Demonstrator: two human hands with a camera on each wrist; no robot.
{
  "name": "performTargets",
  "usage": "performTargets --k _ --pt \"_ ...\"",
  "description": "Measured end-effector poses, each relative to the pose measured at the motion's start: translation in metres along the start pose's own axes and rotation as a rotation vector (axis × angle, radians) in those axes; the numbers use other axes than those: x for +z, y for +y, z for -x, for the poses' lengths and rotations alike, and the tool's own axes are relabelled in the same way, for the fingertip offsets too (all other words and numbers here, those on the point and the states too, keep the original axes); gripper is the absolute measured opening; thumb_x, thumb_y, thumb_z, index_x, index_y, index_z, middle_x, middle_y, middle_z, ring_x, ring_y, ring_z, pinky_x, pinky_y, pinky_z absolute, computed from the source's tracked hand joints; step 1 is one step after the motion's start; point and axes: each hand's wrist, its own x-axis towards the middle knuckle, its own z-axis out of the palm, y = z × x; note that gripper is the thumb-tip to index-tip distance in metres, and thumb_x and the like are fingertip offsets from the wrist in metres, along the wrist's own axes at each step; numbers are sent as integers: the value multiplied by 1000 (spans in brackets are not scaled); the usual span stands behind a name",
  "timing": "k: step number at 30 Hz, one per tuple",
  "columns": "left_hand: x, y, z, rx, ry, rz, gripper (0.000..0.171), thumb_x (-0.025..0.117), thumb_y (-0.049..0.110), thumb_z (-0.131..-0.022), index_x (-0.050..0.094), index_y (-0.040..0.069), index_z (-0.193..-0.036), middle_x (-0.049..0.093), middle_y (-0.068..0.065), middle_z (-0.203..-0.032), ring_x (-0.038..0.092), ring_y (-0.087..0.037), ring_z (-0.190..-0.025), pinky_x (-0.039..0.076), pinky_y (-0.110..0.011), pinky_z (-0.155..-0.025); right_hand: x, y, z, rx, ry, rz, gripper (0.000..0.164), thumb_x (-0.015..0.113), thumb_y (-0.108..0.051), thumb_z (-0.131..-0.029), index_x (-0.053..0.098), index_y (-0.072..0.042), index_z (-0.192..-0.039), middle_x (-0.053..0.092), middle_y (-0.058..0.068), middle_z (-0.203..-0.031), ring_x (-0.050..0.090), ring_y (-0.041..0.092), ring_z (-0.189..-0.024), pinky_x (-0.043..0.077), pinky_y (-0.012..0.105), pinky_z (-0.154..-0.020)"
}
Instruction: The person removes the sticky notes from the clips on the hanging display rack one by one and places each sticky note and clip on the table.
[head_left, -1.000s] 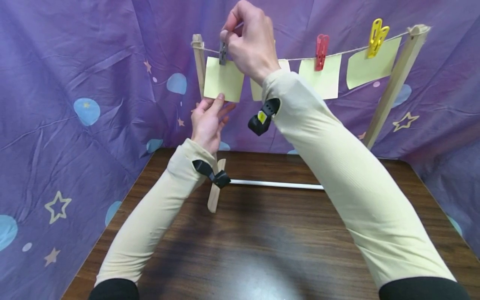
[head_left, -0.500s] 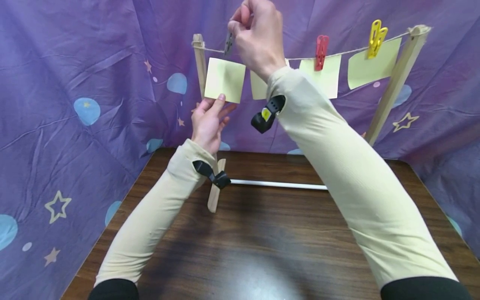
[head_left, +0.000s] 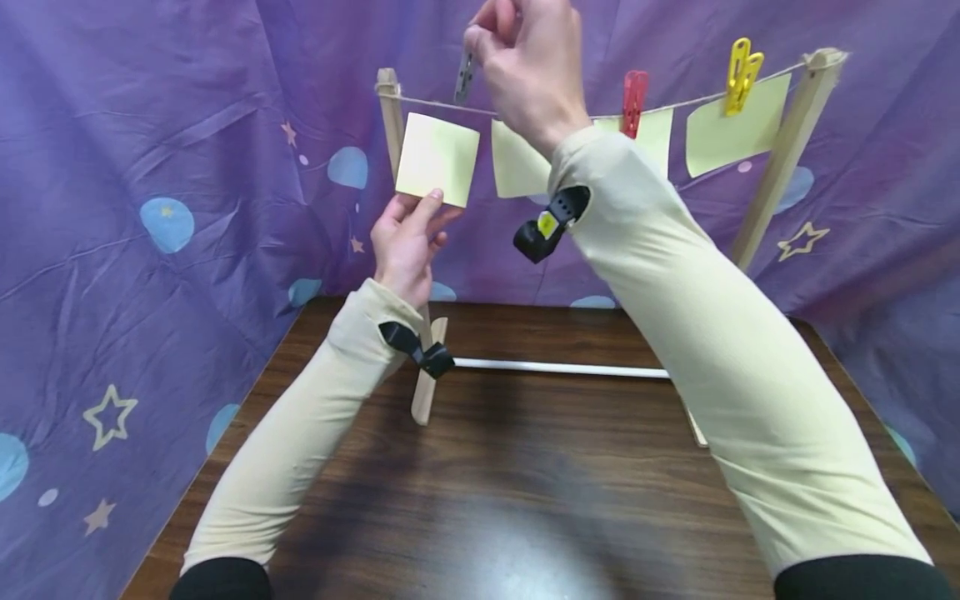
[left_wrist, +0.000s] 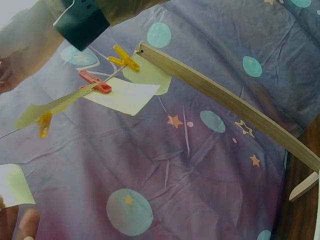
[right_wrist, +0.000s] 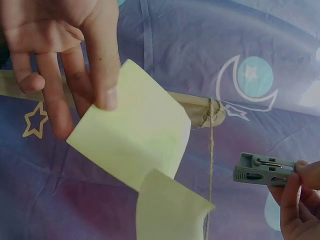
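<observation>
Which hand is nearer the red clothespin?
Right. In the head view, the right hand, pinching a gray clothespin, is left of the red clothespin and slightly higher; the left hand, holding a pale-yellow note, is lower and farther left.

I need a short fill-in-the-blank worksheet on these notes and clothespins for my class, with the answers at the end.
1. The right grip pinches a gray clothespin.  In the head view, the left grip holds an unclipped note by its ____ (upper/lower) edge.
2. The rightmost clothespin in the head view is ____.
3. Its nearest neighbor on the string is ____.
4. The left wrist view shows ____ clothespins on the string.

Answers: lower; yellow; red; three.
</observation>
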Motion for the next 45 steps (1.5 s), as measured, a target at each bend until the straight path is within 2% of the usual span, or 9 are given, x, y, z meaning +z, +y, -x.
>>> performTargets --k 9,13,18,23,29,32,36,39,45 --pt "-7 3 -1 14 -5 -25 13 66 4 -89 60 15 -92 68 2 -80 69 -10 -67 42 -18 -55 -10 -1 5 -7 12 -36 38 65 -5 -89 37 -16 -67 63 -8 -82 52 3 -74 38 17 -72" --pt "-11 5 2 21 -11 -28 13 65 2 -89 60 14 -92 66 2 -79 68 -10 -67 43 -19 -57 -15 -2 9 0 16 -61 36 66 -5 -88 39 -16 -67 64 -8 -83 53 3 -77 39 18 -73" --pt "-14 7 5 42 -24 -33 14 63 0 -89 60 12 -93 65 0 -80 68 -11 -68 43 -20 -58 -23 -1 16 -20 32 -78 37 67 -5 -87 39 -17 -67 62 -10 -80 51 4 -72 39 18 -70" --pt "-16 7 8 118 -38 -53 15 62 -3 -89 59 11 -94 67 -1 -81 66 -12 -67 43 -22 -59 -33 1 26 -50 40 -153 39 65 1 -86 36 -16 -65 60 -8 -80 51 6 -71 39 20 -68" --pt "-23 10 12 220 -25 -141 17 62 -4 -86 58 12 -91 67 1 -78 66 -10 -65 45 -21 -57 -46 3 41 -75 56 -264 41 63 8 -84 36 -15 -64 61 -5 -79 55 9 -72 34 21 -64" --pt "-27 11 15 241 -16 -171 19 63 -4 -86 58 14 -89 67 3 -76 66 -10 -65 46 -21 -57 -52 6 49 -72 78 -319 41 65 9 -81 36 -14 -63 64 -3 -78 58 10 -71 40 18 -64" --pt "-33 14 19 304 -7 -220 22 65 -5 -84 57 15 -88 67 3 -78 66 -11 -67 47 -22 -58 -57 17 57 -167 96 -391 42 68 11 -79 38 -15 -64 65 0 -79 64 14 -74 49 17 -65" --pt "-37 17 23 350 -15 -252 21 66 -5 -84 59 14 -91 67 4 -80 65 -11 -69 47 -23 -59 -61 22 64 -197 89 -458 42 71 12 -76 39 -14 -67 67 4 -80 67 17 -74 54 19 -67" --pt "-41 16 32 416 -67 -263 19 64 -7 -83 63 11 -88 67 5 -81 63 -9 -72 48 -20 -61 -71 22 81 -106 66 -633 36 71 17 -69 43 -5 -73 67 12 -85 69 21 -76 56 20 -69"
